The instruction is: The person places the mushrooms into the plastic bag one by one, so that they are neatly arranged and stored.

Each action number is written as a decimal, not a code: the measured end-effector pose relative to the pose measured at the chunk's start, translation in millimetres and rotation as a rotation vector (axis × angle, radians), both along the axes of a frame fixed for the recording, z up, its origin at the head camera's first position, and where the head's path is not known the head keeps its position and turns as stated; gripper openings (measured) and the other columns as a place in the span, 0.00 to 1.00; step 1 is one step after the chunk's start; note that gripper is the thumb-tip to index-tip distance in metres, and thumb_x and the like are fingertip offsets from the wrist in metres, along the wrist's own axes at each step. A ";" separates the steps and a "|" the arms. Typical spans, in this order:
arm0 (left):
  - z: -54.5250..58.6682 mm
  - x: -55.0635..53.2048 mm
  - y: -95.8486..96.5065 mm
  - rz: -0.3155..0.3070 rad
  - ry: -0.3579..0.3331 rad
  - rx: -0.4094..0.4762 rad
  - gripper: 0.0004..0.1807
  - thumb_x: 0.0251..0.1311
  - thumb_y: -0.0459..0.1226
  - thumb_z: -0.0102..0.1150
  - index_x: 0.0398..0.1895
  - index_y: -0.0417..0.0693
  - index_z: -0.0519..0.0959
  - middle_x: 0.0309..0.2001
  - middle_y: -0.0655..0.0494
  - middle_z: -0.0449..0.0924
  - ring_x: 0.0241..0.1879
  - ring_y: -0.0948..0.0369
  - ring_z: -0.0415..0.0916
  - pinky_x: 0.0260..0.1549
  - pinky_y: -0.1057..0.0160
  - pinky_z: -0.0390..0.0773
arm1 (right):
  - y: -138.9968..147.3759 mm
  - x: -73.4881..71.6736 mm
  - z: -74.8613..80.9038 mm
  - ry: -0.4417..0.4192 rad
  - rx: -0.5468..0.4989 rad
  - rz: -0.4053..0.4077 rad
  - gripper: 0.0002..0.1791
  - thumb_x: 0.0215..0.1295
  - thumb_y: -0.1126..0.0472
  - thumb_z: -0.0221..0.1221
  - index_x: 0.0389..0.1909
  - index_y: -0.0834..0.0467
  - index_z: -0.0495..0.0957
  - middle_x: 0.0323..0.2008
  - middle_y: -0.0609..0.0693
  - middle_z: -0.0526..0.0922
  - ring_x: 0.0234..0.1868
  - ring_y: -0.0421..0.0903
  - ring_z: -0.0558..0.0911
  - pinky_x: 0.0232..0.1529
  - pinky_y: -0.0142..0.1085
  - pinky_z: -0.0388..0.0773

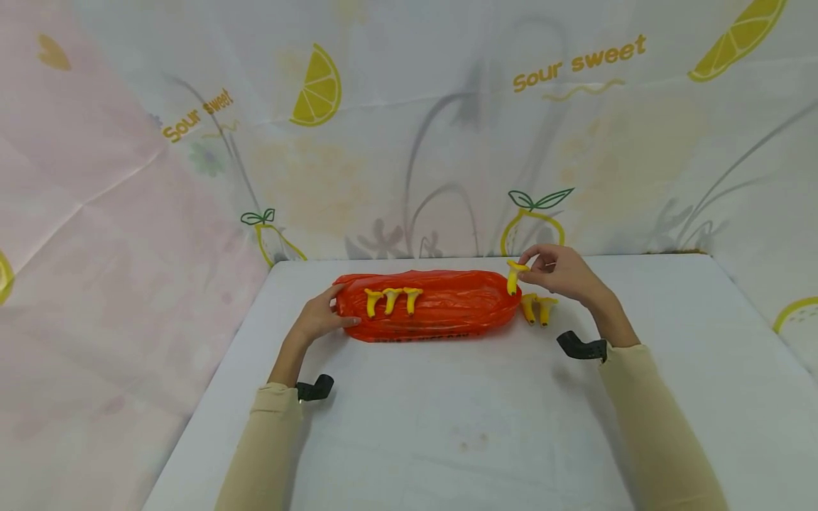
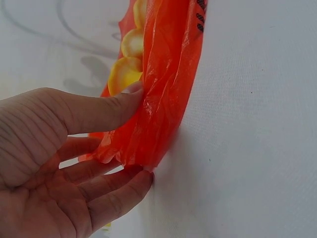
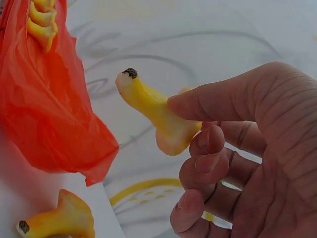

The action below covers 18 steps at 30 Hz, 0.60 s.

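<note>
A long red plastic bag (image 1: pixel 460 305) lies crosswise on the table. Three yellow toy mushrooms, chanterelle-shaped, sit in a row on its left half, the middle mushroom (image 1: pixel 391 301) between two others. At the bag's left end my left hand (image 1: pixel 317 316) grips it, thumb on top and fingers around the end, as the left wrist view shows. My right hand (image 1: pixel 564 275) pinches another yellow mushroom (image 3: pixel 153 106) by its cap between thumb and fingers. This one is held over the bag's right end, stem downward in the head view.
Two more yellow mushrooms, one of them the rightmost mushroom (image 1: pixel 545 311), lie on the white table (image 1: pixel 447 426) just off the bag's right end. Behind the table hangs a curtain (image 1: pixel 409 156) printed with lemons. Each wrist carries a black camera mount (image 1: pixel 581 347).
</note>
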<state>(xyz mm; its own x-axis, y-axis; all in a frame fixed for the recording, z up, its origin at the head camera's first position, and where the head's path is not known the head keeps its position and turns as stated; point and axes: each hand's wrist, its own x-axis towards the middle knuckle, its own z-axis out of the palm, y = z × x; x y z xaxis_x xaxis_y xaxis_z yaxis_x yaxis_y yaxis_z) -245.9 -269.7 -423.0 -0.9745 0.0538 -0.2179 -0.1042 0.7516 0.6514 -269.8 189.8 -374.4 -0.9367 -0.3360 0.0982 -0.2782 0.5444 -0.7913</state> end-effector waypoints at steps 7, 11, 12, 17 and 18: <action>-0.8 -0.1 -0.8 -0.002 0.008 -0.002 0.48 0.56 0.44 0.70 0.76 0.43 0.55 0.71 0.35 0.59 0.67 0.37 0.60 0.57 0.41 0.72 | -21.9 -10.0 -0.6 -0.008 0.008 0.031 0.12 0.63 0.61 0.65 0.45 0.60 0.79 0.29 0.55 0.77 0.29 0.53 0.75 0.24 0.35 0.74; -2.0 -0.6 -1.3 -0.003 0.013 -0.006 0.48 0.56 0.44 0.70 0.76 0.43 0.55 0.71 0.35 0.59 0.67 0.37 0.60 0.57 0.40 0.72 | -33.9 -13.4 -2.3 0.017 -0.025 0.077 0.11 0.61 0.63 0.65 0.42 0.62 0.79 0.28 0.54 0.77 0.29 0.52 0.74 0.25 0.34 0.74; -2.3 -0.6 -1.4 -0.002 0.014 -0.007 0.48 0.56 0.44 0.70 0.76 0.43 0.55 0.71 0.35 0.59 0.67 0.37 0.60 0.57 0.41 0.72 | -36.8 -14.2 -2.5 0.020 -0.038 0.089 0.10 0.61 0.63 0.65 0.42 0.62 0.80 0.27 0.54 0.77 0.29 0.51 0.74 0.25 0.34 0.73; -2.1 -0.7 -1.6 0.003 0.020 -0.016 0.48 0.55 0.44 0.71 0.76 0.42 0.56 0.71 0.35 0.60 0.66 0.37 0.61 0.57 0.40 0.71 | -50.7 -17.5 -2.9 0.023 -0.054 0.126 0.10 0.60 0.63 0.66 0.41 0.63 0.80 0.25 0.53 0.75 0.28 0.50 0.72 0.24 0.33 0.69; -1.8 -0.7 -1.7 0.005 0.020 -0.015 0.48 0.55 0.44 0.71 0.76 0.42 0.56 0.71 0.35 0.60 0.66 0.37 0.61 0.57 0.40 0.71 | -53.4 -18.6 -3.1 0.022 -0.055 0.128 0.10 0.60 0.63 0.66 0.41 0.62 0.80 0.25 0.53 0.75 0.28 0.50 0.72 0.24 0.33 0.68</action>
<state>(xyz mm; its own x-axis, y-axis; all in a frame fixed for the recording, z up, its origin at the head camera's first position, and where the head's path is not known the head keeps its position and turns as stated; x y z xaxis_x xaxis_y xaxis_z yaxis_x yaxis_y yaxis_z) -246.6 -271.4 -424.8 -0.9789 0.0455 -0.1992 -0.0954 0.7607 0.6420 -288.3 136.3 -377.5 -0.8839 -0.4461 0.1403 -0.3606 0.4591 -0.8119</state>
